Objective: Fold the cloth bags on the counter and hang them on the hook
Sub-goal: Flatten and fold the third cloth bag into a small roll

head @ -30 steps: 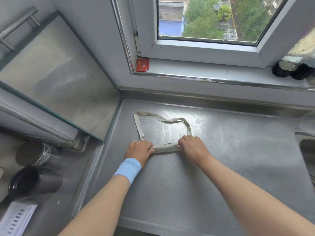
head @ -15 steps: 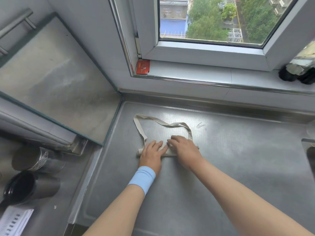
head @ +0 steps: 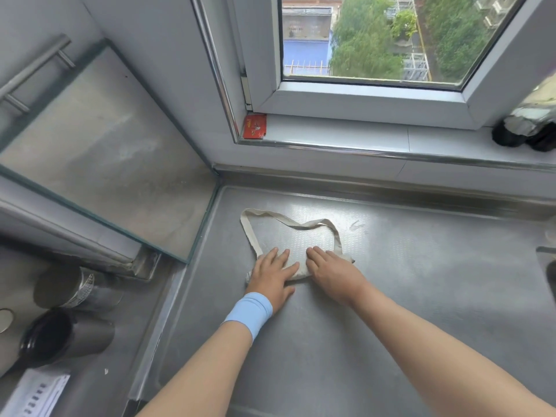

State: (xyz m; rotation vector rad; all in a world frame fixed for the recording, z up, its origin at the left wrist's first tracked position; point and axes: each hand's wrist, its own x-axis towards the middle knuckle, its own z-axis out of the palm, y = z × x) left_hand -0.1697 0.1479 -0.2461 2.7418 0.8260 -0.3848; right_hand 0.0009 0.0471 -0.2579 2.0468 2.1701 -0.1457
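Observation:
A beige cloth bag [head: 298, 267], folded into a small flat packet, lies on the steel counter [head: 421, 296] below the window. Its long strap [head: 288, 222] loops out toward the wall. My left hand [head: 272, 276], with a light blue wristband, lies flat on the packet's left part with straight fingers. My right hand [head: 332, 273] presses flat on its right part, hiding most of that side. No hook is in view.
A glass panel [head: 105, 152] stands at the counter's left edge. Two metal cups [head: 69, 323] lie lower left beside a printed paper [head: 36, 395]. A red packet [head: 255, 126] and dark objects [head: 526, 133] sit on the window sill. A sink edge [head: 547, 266] shows at right.
Both hands went from gripping the narrow rolled bag at its ends to lying flat side by side on it. The folded packet now looks wider and flatter.

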